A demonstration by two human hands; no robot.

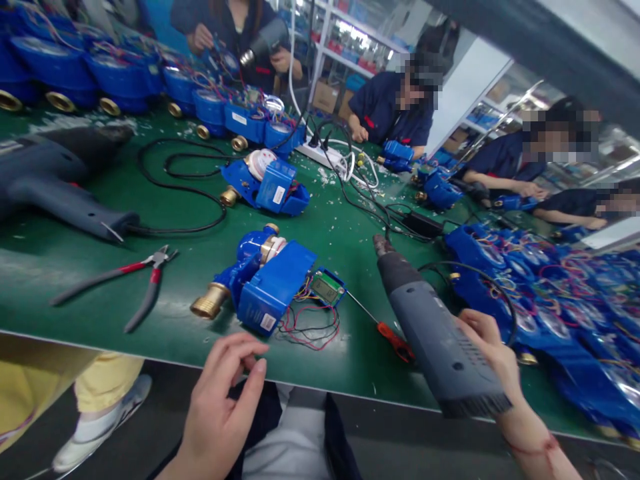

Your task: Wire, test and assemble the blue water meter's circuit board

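My right hand (487, 343) grips a grey heat gun (430, 327), its dark nozzle pointing up and away over the table. My left hand (227, 393) hovers at the table's front edge with fingers loosely curled and apart, holding nothing. Just beyond it lies a blue water meter (275, 283) with a brass fitting toward the left. Thin coloured wires run from the meter to a small circuit board with a display (327, 287). An orange-handled screwdriver (395, 340) rests between that board and the heat gun, partly hidden by the gun.
Diagonal cutters (150, 267) and a second heat gun (60, 177) lie at the left. Another meter (270, 183) stands farther back, near a white power strip (320, 155) and cables. Rows of meters (545, 320) fill the right side. Several people sit across the table.
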